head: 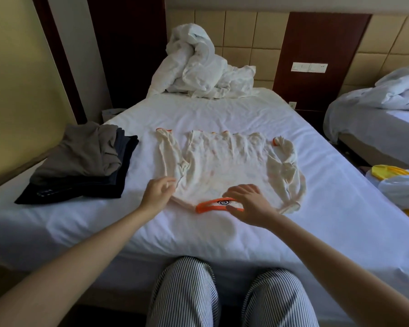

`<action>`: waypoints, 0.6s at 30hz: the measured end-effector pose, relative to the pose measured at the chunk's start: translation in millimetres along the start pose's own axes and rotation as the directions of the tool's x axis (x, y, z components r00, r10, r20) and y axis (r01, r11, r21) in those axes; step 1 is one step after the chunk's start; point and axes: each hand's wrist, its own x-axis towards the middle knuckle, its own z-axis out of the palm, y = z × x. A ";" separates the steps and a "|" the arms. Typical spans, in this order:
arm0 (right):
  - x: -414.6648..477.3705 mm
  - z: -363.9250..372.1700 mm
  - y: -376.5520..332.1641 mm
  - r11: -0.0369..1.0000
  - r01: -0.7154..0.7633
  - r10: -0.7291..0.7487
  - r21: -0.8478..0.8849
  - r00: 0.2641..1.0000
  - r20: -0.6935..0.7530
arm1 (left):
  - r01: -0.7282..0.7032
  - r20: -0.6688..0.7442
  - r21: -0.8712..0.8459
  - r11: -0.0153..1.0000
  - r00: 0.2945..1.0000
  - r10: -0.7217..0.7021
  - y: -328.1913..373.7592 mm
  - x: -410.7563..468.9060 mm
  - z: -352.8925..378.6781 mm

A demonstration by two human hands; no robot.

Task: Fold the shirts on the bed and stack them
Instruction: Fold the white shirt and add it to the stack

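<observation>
Seeing the bed (222,114) filling mid frame, white sheet. Crumpled white duvet (198,67) is heaped at top centre against the headboard. Cream long-sleeve shirt (227,161) lies flat at centre frame, neck nearest the camera, both sleeves lying alongside the body with cuffs toward the top. Stack of folded clothes (85,166) is at centre left on the sheet, grey piece on top of dark ones, apart from the shirt. Right hand (248,204) is over the orange collar (206,206), fingers spread, tips on the fabric, thumb on the near side. Left hand (157,193) is at the shirt's left edge, fingers loosely curled; motion blur, I can't tell if it's pinching cloth.
</observation>
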 end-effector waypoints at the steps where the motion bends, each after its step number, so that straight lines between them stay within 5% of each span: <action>1: 11.9 4.2 -13.6 1.000 0.016 -0.016 0.017 0.999 0.037 | 0.096 -0.041 -0.001 0.995 0.995 -0.096 -1.6 5.7 -0.8; 4: 44.7 21.3 -49.4 0.999 0.026 -0.033 0.042 0.983 0.183 | 0.409 -0.057 -0.086 0.908 0.908 -0.415 -11.5 28.2 -1.9; 7: 66.8 41.0 -73.4 0.999 -0.021 0.009 0.030 0.932 0.362 | 0.521 -0.042 -0.193 0.831 0.842 -0.538 -7.2 52.1 -3.4; 10: 69.9 59.4 -79.2 1.000 -0.014 0.012 0.003 0.930 0.368 | 0.591 0.036 -0.318 0.741 0.789 -0.614 -5.1 73.3 0.3; 14: 62.2 69.4 -72.6 0.998 0.032 -0.048 0.055 0.942 0.332 | 0.629 0.093 -0.275 0.727 0.770 -0.631 -6.3 86.6 8.0; 16: 61.8 67.9 -69.1 0.993 0.075 -0.101 0.088 0.929 0.356 | 0.591 0.044 -0.425 0.686 0.770 -0.636 -2.4 85.3 7.3; 18: 62.7 66.2 -67.0 0.990 0.118 -0.138 0.077 0.918 0.371 | 0.482 0.012 -0.689 0.541 0.754 -0.657 2.1 74.0 4.0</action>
